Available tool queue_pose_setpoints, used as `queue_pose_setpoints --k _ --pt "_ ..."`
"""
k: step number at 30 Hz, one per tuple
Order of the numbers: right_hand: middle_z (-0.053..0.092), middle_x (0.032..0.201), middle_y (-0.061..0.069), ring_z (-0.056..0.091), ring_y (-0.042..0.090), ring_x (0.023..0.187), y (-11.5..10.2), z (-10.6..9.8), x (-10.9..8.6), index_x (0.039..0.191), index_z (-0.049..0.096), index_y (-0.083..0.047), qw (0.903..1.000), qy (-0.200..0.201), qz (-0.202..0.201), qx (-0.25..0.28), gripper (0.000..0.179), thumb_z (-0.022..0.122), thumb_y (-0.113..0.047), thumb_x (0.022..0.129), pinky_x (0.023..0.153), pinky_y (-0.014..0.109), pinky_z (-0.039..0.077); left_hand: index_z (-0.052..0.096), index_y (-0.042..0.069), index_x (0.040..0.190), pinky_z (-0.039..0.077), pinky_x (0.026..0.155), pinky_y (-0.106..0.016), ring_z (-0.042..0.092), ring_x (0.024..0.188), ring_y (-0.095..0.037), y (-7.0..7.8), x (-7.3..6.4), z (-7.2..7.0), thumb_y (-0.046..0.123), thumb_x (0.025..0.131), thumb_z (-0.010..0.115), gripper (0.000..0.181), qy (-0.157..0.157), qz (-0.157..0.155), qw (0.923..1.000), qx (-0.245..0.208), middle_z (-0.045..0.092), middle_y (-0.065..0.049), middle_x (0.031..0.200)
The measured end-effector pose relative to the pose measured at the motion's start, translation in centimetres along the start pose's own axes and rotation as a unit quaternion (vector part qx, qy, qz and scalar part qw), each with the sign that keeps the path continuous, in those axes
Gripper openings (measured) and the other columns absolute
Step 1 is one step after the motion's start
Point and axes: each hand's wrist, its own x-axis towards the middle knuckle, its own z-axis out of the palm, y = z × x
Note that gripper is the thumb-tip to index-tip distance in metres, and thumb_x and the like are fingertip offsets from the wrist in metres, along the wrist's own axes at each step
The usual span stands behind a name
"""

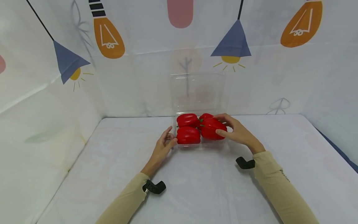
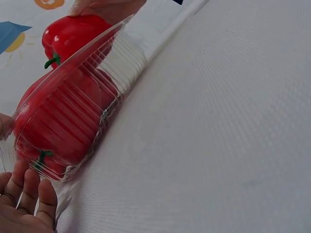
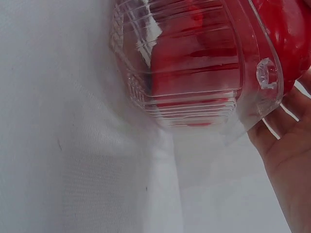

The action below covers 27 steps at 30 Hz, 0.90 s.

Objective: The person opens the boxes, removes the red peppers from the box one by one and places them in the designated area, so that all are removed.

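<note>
My right hand (image 1: 235,130) grips a red bell pepper (image 1: 213,129) with a green stem, thumb in front and fingers behind. In the left wrist view this pepper (image 2: 73,41) stands above the rim of a clear plastic box (image 2: 104,73). Other red bell peppers lie inside: one at the front left (image 1: 188,135), one at the back left (image 1: 187,120), one at the back right (image 1: 206,116), partly hidden. My left hand (image 1: 163,146) is at the box's left end, its loosely bent fingers (image 2: 30,187) touching or very near the wall; exact contact is unclear.
The clear lid (image 1: 198,91) stands raised behind the box, against the patterned cloth wall (image 1: 139,77). White cloth covers the table (image 1: 195,186). Dark wrist cameras (image 1: 154,187) jut from both sleeves.
</note>
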Motion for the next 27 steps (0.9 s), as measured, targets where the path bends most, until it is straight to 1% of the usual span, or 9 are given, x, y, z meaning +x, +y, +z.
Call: queue_pose_setpoints --k 7,10,17,24,27 --pt "0.052 0.13 0.003 0.054 0.023 0.114 -0.02 -0.09 -0.01 0.134 0.044 -0.02 0.9999 0.009 -0.007 0.011 0.052 0.066 -0.022 0.087 0.095 0.052 0.045 0.029 0.003 0.147 0.044 0.069 -0.02 0.045 0.097 -0.013 0.03 0.05 -0.02 0.01 0.092 0.059 0.063 -0.002 -0.003 1.0 -0.001 0.046 -0.002 0.101" --pt "0.052 0.131 0.003 0.055 0.023 0.112 -0.05 -0.21 -0.03 0.135 0.043 -0.019 0.9996 0.016 -0.011 0.021 0.052 0.066 -0.02 0.088 0.094 0.051 0.046 0.029 0.001 0.147 0.044 0.069 -0.02 0.045 0.097 -0.014 0.06 0.03 -0.01 0.009 0.092 0.059 0.063 -0.002 0.0 1.0 0.001 0.046 -0.003 0.102" --pt "0.049 0.135 0.005 0.055 0.025 0.114 -0.15 -0.42 -0.03 0.138 0.04 -0.018 0.9993 0.019 -0.008 0.031 0.057 0.066 -0.019 0.087 0.092 0.035 0.05 0.029 0.002 0.147 0.043 0.068 -0.019 0.044 0.098 -0.015 -0.01 0.02 0.03 0.01 0.092 0.059 0.062 -0.002 -0.002 1.0 0.002 0.047 -0.005 0.103" --pt "0.044 0.136 0.005 0.053 0.026 0.116 -0.24 -0.63 -0.08 0.14 0.036 -0.018 0.9987 0.028 0.0 0.042 0.06 0.066 -0.018 0.088 0.091 0.023 0.049 0.029 0.002 0.147 0.043 0.068 -0.02 0.044 0.098 -0.015 -0.02 0.01 0.05 0.01 0.092 0.059 0.063 -0.004 -0.004 1.0 0.003 0.047 -0.004 0.103" --pt "0.043 0.137 0.006 0.052 0.027 0.117 -0.25 -0.73 -0.08 0.142 0.033 -0.019 0.9985 0.03 0.003 0.046 0.062 0.065 -0.018 0.088 0.089 0.02 0.049 0.029 0.002 0.147 0.044 0.068 -0.02 0.045 0.098 -0.014 -0.04 0.02 0.03 0.01 0.092 0.059 0.063 -0.005 -0.001 1.0 0.006 0.047 -0.004 0.103"
